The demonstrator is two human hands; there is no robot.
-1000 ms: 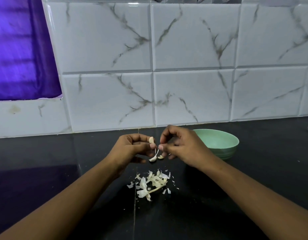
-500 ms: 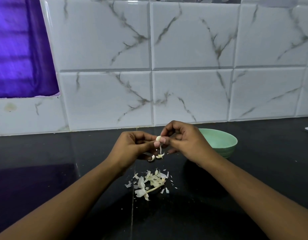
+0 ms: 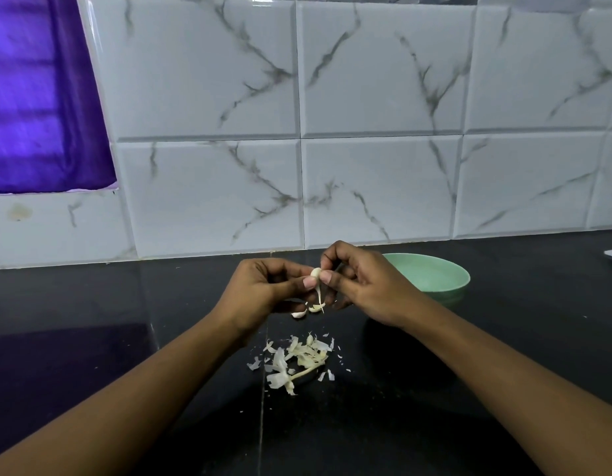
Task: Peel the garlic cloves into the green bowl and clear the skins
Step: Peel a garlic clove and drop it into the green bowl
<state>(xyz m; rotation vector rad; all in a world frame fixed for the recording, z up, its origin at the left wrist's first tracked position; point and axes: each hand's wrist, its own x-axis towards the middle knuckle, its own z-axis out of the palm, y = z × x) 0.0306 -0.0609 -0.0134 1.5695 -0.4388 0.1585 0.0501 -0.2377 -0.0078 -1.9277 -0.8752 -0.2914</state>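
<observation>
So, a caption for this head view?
Left hand and right hand pinch a pale garlic clove above papery skins, round green bowl behind.

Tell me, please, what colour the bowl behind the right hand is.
The bowl is plain pale mint green, shown best in the head view.

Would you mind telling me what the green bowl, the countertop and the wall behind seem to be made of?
Green bowl: matte, evenly coloured, probably plastic or melamine. Countertop: polished dark stone, likely granite, since it mirrors the purple curtain. Wall: glossy ceramic tiles printed with grey marble veining, bevelled edges.
</observation>
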